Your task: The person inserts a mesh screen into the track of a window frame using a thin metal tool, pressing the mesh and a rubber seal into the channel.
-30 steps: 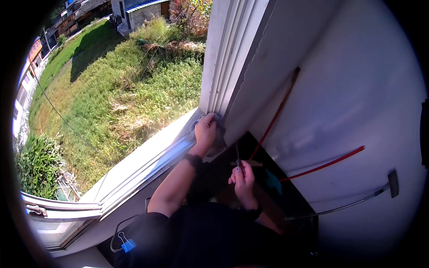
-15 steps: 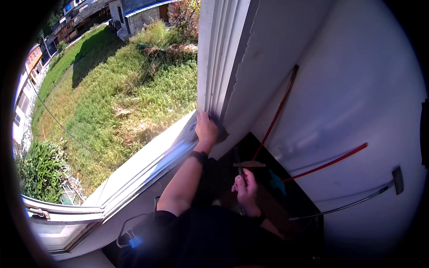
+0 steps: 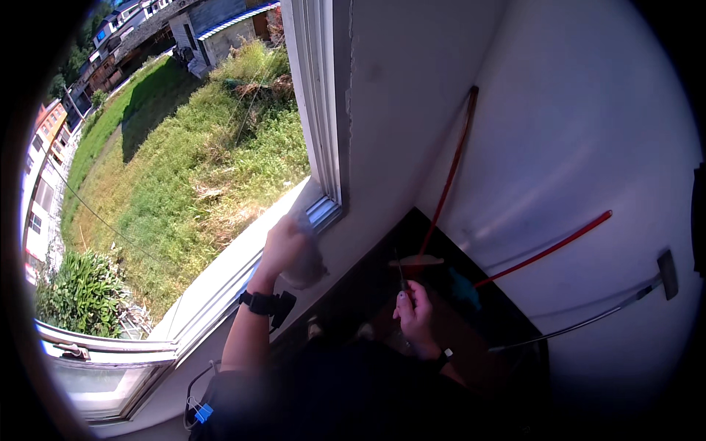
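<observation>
My left hand is closed on a grey cloth, smeared by motion, over the sill of the open window. The cloth hangs on the room side of the window track, near the corner where the sill meets the white upright frame. Lower and to the right, my right hand is closed around what looks like a slim screwdriver, its thin shaft pointing up and away from me. Its handle is mostly hidden in my fingers.
In the corner, a red-handled broom and another red pole lean against the white wall. A metal-shafted tool with a dark grip leans farther right. A blue binder clip sits at lower left. Outside lies a grassy slope.
My left hand has pulled the cloth out of the frame corner, back along the sill toward the left and me. My right hand still grips the screwdriver, slightly farther right. The view has shifted.
</observation>
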Demonstrator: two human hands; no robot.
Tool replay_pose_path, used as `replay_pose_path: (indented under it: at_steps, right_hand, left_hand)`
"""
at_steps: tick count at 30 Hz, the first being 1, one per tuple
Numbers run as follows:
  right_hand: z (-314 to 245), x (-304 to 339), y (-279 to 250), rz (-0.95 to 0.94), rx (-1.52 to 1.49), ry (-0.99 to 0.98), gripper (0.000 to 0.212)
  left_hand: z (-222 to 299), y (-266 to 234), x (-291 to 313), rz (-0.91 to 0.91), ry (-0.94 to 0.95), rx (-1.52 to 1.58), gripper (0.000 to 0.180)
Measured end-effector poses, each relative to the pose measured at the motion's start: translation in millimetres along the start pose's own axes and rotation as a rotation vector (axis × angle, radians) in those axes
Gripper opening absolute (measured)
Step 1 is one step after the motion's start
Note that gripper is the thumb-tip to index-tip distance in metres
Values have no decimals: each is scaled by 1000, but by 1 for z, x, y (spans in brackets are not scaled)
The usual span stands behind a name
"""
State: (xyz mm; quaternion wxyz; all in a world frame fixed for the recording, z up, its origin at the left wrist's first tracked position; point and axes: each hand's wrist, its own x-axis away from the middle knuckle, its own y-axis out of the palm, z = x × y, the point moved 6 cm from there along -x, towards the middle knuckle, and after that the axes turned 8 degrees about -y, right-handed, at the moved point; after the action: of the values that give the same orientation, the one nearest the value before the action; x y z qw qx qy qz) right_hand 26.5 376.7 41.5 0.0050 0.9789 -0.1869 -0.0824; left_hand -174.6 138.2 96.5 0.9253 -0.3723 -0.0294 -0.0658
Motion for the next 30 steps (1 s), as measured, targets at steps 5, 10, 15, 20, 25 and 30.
replay_pose_path:
  at_steps: [5, 10, 15, 20, 25, 30]
  right_hand:
    - [17, -12, 14, -146, 88, 67, 30]
    - [-6, -33, 43, -259, 286, -139, 37]
    - [9, -37, 43, -264, 322, -269, 36]
    - [14, -32, 46, -331, 372, -154, 35]
    - [10, -39, 53, -291, 451, -293, 37]
    - [-7, -71, 63, -299, 734, -391, 38]
  left_hand:
    - [-8, -26, 15, -42, 52, 659, 11]
    - [-20, -9, 13, 47, 96, 468, 21]
    - [-15, 6, -12, 105, 33, 234, 27]
    - [6, 36, -39, 170, 284, -62, 20]
    - [0, 70, -65, 138, 256, -140, 17]
    - [11, 78, -68, 83, 174, -263, 13]
